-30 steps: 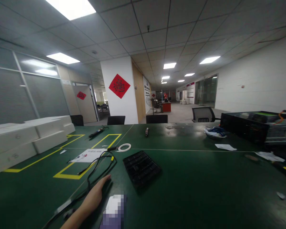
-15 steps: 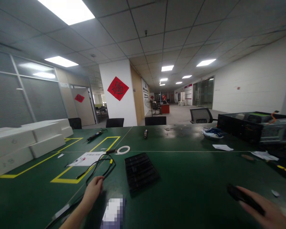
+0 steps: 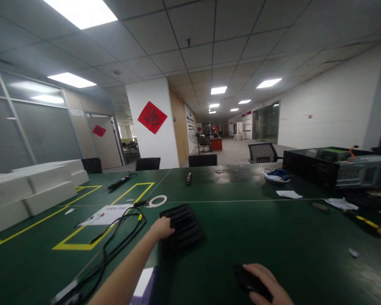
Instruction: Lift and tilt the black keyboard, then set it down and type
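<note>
A black slotted tray lies on the green table. My left hand closes on its left edge, with the fingertips partly hidden against it. At the lower right, my right hand grips a black elongated object; its kind is unclear. Black cables run along the table to the left of my left forearm. Close below that forearm is a purple-and-white flat item, partly cut off by the frame.
White boxes are stacked at the left. A white ring and a printed sheet lie behind the cables. A small cylinder stands farther back. At the right are an open computer case and a bowl with cloth.
My left hand has moved right, from the cables to the tray's left edge. My right hand has come left and nearer with the black object. The view has turned slightly right.
</note>
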Action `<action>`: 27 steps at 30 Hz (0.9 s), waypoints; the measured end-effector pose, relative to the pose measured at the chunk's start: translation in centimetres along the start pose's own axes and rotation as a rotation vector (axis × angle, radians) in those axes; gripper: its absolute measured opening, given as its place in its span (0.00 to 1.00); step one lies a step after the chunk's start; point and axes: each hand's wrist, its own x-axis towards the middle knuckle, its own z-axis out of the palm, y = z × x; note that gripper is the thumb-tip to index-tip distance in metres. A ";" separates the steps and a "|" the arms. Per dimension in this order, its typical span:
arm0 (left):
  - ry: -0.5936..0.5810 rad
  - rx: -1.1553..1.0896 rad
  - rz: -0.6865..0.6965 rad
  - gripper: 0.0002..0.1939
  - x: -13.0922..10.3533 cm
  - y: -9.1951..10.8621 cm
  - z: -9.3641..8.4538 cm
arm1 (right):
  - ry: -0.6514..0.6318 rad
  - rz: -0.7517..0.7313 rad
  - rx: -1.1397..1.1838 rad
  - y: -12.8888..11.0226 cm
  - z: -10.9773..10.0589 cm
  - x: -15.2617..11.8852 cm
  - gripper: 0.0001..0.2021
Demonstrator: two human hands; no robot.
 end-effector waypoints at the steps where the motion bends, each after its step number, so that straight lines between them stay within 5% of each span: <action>1: -0.033 0.062 0.016 0.14 0.1 0.2 -0.1 | -0.007 -0.003 0.010 0.0 0.0 0.1 0.24; 8: -0.070 0.196 0.105 0.12 -1.2 2.2 0.1 | -0.057 0.005 0.042 -0.6 0.1 0.1 0.25; 13: -0.050 0.038 0.208 0.19 -5.4 5.9 2.5 | -0.051 0.011 0.100 -1.3 0.0 0.2 0.27; 20: -0.181 -0.408 0.425 0.21 -13.0 10.9 7.6 | 0.183 -0.114 0.236 -0.5 1.5 -0.5 0.22; 27: -0.247 -0.461 0.494 0.22 -14.4 12.0 8.2 | 0.316 -0.072 0.255 0.6 1.9 -0.4 0.14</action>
